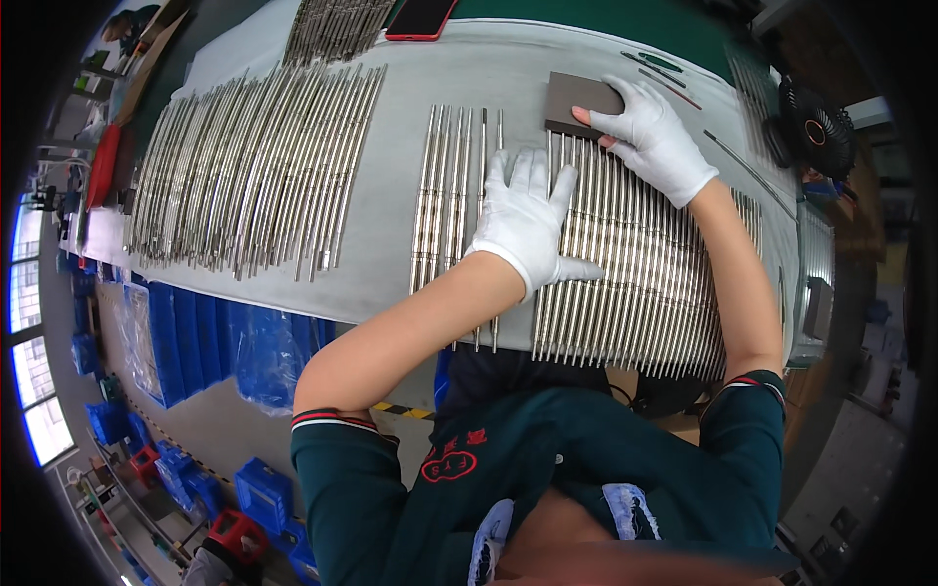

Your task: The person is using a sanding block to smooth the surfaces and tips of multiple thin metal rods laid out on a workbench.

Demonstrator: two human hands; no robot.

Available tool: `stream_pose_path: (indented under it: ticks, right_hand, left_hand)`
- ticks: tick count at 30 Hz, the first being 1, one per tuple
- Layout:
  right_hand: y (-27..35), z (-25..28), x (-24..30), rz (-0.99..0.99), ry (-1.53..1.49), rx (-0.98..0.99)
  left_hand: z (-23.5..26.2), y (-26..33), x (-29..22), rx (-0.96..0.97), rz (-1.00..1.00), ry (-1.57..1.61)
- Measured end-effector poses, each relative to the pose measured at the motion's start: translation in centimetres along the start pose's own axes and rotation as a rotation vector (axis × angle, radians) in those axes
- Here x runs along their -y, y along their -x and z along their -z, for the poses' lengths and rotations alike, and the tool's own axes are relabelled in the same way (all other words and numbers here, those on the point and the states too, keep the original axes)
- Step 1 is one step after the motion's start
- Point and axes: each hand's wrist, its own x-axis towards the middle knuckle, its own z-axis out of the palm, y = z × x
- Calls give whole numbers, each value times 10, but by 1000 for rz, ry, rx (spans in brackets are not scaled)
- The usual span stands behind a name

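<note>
My left hand (528, 220), in a white glove, lies flat with fingers spread on a row of thin metal rods (635, 264) laid side by side on the grey cloth-covered table (391, 244). My right hand (655, 137), also gloved, grips a dark brown rectangular sanding block (576, 101) at the far ends of those rods. A few separate rods (445, 190) lie just left of my left hand.
A large batch of metal rods (254, 166) covers the table's left side, with more rods (332, 29) beyond. A red phone (420, 18) lies at the far edge. A black fan (816, 132) stands at right. Blue bins (186, 342) sit on the floor.
</note>
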Motion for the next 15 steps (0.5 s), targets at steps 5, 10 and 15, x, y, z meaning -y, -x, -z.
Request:
stream_pose_path:
  ticks: [5, 10, 15]
  right_hand:
    - [8, 2, 3, -37, -50, 32]
    - [32, 29, -9, -82, 31, -18]
    - [0, 4, 20, -88, -73, 69]
  left_hand:
    - [-6, 0, 1, -42, -19, -4]
    - [-6, 2, 3, -66, -16, 4]
    - [-7, 0, 2, -79, -32, 25]
